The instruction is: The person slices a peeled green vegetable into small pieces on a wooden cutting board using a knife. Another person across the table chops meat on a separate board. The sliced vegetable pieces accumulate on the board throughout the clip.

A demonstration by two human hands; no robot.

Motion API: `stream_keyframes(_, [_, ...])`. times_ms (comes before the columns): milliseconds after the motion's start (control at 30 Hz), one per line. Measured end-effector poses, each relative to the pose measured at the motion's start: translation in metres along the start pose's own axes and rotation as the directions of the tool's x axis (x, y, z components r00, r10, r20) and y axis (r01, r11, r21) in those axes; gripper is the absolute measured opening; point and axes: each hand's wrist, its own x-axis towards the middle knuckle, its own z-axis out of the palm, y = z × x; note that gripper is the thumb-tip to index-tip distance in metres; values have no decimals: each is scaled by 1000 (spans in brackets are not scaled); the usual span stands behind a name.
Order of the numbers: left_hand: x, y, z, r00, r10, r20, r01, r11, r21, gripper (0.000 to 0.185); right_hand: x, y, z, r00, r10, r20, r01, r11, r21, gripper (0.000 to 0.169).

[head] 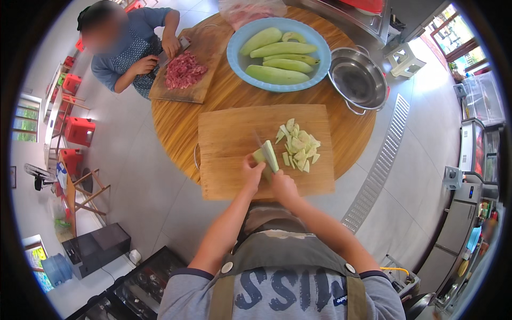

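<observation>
My left hand (253, 172) grips a peeled pale-green gourd piece (259, 156) on a wooden cutting board (226, 132). The handle of a kitchen knife (269, 157) is in my right hand (285, 186). Its blade stands against the gourd, and a cut green slice (272, 149) lies along the blade's right side. Just right of the knife, a heap of sliced gourd (301, 145) rests on the board. Beyond the board sits a blue plastic basin (235, 74) holding several whole peeled gourds (283, 50).
Everything stands on a round wooden table (172, 138). At the far left, another person (140, 44) holds a knife beside chopped raw meat (186, 71) on a second board (184, 96). A two-handled steel pot (356, 78) is at the right; a plastic bag of meat (252, 10) lies behind.
</observation>
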Motion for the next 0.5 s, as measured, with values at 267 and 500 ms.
stream_keyframes(267, [38, 33, -42, 742, 670, -14, -389, 447, 806, 55, -24, -8, -25, 998, -26, -58, 34, 988, 149, 28])
stream_keyframes(500, [6, 34, 34, 906, 344, 247, -386, 427, 818, 47, -24, 33, -44, 941, 94, -326, 1, 960, 279, 31])
